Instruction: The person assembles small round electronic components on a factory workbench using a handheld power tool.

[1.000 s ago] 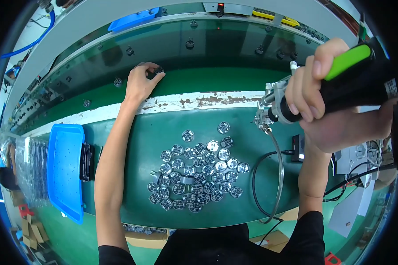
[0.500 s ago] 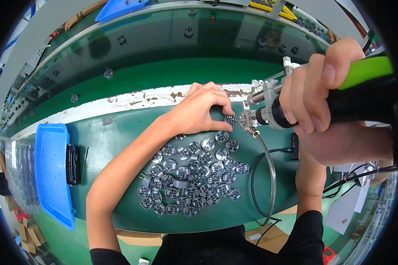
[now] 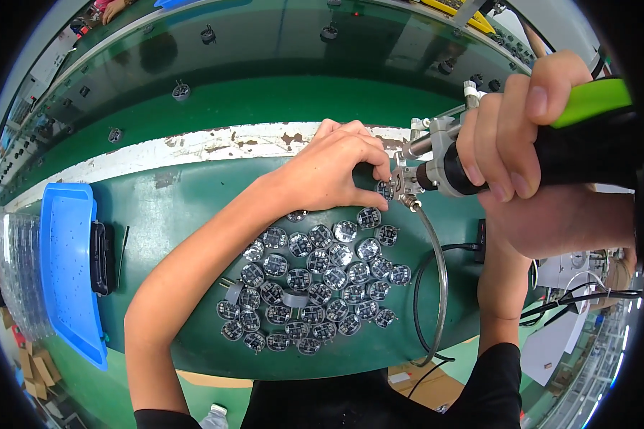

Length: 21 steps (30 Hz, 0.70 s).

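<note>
My left hand [image 3: 334,167] pinches a small round circuit module [image 3: 383,190] between thumb and fingers, above the green bench mat. My right hand [image 3: 504,139] is wrapped round a black and green powered screwdriver [image 3: 578,151], held on its side. Its metal nose [image 3: 403,182] points left and meets the module, or nearly so; the exact contact is too small to tell. A clear hose [image 3: 443,300] curves down from the nose. Below my left hand lie several similar modules [image 3: 335,277], round and grey-rimmed with dark boards, in a loose cluster. One on its side shows two metal pins.
At the left stand a blue tray [image 3: 48,214] with tiny specks inside, a black case [image 3: 102,257] and a thin dark rod [image 3: 123,247]. A white worn rail [image 3: 215,145] separates the mat from a green conveyor belt [image 3: 265,93] carrying scattered modules. Black cables [image 3: 551,309] lie at right.
The module in my left hand and the screwdriver's nose have come together, closing a small gap. The whole view has shifted slightly. Both hands keep their grips.
</note>
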Tool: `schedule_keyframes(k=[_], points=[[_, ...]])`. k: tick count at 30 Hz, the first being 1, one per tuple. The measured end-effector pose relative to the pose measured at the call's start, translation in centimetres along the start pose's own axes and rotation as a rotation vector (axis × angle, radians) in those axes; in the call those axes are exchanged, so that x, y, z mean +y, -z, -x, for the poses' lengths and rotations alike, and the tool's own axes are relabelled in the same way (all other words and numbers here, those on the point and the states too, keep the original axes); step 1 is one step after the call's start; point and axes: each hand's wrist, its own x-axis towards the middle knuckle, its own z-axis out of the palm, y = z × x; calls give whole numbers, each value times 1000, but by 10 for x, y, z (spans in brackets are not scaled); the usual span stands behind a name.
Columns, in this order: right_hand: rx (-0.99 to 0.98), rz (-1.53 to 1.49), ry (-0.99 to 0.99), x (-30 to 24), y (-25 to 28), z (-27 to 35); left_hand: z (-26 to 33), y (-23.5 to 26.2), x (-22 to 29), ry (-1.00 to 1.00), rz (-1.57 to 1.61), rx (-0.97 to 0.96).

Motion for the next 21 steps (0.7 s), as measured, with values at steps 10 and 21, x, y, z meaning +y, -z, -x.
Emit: schedule_keyframes(k=[10, 21], points=[[68, 14, 149, -16, 10, 7, -2, 5, -7, -59, 212, 71], [46, 15, 70, -17, -7, 3, -2, 1, -9, -100, 193, 119]])
